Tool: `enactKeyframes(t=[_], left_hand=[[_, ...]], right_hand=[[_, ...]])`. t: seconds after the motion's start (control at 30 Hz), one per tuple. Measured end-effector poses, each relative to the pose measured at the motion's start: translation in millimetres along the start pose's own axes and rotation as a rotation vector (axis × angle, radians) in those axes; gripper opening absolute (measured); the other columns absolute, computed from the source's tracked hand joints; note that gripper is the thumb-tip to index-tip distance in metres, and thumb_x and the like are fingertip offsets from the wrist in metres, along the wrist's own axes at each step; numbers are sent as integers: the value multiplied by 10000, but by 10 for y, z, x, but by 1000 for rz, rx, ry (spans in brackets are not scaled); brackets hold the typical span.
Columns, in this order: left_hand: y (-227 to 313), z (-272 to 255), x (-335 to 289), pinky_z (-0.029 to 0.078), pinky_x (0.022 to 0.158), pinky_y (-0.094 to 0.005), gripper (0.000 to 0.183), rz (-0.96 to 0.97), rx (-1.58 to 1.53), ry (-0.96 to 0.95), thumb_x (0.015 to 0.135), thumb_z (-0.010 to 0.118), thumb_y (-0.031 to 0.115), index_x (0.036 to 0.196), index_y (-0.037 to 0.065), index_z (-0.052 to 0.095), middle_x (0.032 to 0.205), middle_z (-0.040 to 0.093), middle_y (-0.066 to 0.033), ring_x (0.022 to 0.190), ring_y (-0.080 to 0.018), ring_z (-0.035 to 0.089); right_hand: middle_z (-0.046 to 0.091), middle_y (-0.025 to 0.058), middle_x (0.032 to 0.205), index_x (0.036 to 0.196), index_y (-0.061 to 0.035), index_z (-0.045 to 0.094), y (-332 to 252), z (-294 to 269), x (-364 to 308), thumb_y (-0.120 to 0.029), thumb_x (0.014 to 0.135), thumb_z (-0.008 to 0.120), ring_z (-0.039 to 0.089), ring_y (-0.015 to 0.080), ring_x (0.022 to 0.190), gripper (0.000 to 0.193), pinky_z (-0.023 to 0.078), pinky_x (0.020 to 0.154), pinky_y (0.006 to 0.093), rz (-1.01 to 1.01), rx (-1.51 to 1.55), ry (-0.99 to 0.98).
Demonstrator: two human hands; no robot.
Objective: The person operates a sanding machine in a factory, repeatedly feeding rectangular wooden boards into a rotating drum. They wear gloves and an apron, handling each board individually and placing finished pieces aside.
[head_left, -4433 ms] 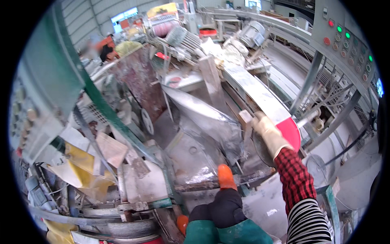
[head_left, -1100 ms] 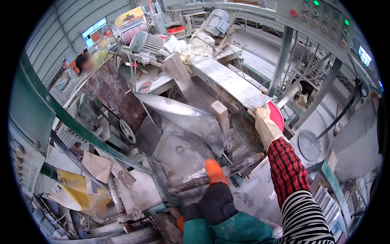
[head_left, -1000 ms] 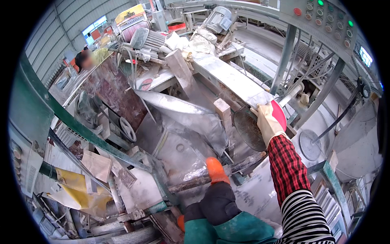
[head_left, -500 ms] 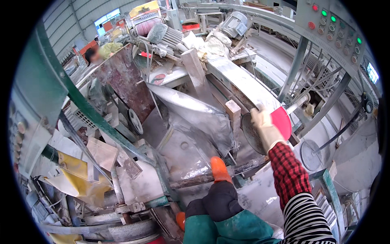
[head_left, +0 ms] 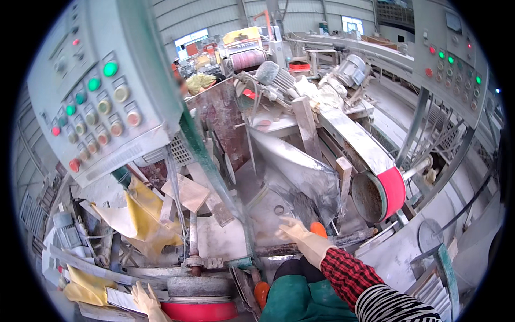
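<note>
My left hand (head_left: 147, 302), in a pale glove, is at the lower left with its fingers spread. It lies beside a thin white rectangular piece (head_left: 119, 298); whether it touches the piece I cannot tell. Just right of it is a red-faced roller (head_left: 206, 310) at the end of a conveyor. My right hand (head_left: 300, 236), also gloved, reaches in over the dusty platform (head_left: 252, 206) in the middle. Its fingers are stretched out and hold nothing. A second red-faced roller (head_left: 394, 190) ends the white belt conveyor (head_left: 357, 137) to the right.
A control panel (head_left: 99, 102) with lit buttons looms at the left; another control panel (head_left: 450, 64) stands at the right. A green post (head_left: 214, 188) slants between. Grey sheeting (head_left: 300, 161), wooden boards (head_left: 307, 126) and yellow sheeting (head_left: 145, 214) hang around. My orange boots (head_left: 318, 229) stand between the conveyors.
My view has swung left. My right hand has left the right-hand red roller and moved left over the platform. My left hand has come into view at the lower left.
</note>
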State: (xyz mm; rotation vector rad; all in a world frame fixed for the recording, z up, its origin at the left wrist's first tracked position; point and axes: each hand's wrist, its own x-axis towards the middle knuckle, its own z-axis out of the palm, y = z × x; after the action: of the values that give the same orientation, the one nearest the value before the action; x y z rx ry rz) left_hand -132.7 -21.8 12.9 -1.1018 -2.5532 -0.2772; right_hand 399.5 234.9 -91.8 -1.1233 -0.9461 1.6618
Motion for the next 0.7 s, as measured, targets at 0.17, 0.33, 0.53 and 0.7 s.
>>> enactKeyframes(t=[0.17,0.33,0.53,0.7], left_hand=[[185,33,-157,297,1088,-486,416,44,54,23,817,674,312,1147,59,655,1236,603,-126,1289,-407,416],[242,-41,-115,315,1054,-512,345,43,37,64,807,675,295,1059,60,670,1151,626,-117,1241,-413,447],[287,-159,-98,418,885,-434,218,58,60,167,733,642,321,745,109,690,844,673,-74,992,-303,548],[318,-136,-110,391,922,-466,216,32,16,209,755,653,319,779,107,688,910,673,-48,1051,-321,525]], right_hand=[[717,145,875,1410,-72,421,36,-396,52,-125,953,566,669,195,630,483,555,549,316,186,-189,158],[701,149,883,1398,-56,434,268,-365,223,-112,927,585,654,191,633,497,531,559,304,71,-479,39],[669,135,811,1404,-67,434,436,-313,312,-73,902,575,627,188,615,521,517,541,321,-90,-695,-87],[653,122,752,1437,-71,377,301,-401,191,-47,920,529,592,180,528,539,503,462,319,69,-471,-97]])
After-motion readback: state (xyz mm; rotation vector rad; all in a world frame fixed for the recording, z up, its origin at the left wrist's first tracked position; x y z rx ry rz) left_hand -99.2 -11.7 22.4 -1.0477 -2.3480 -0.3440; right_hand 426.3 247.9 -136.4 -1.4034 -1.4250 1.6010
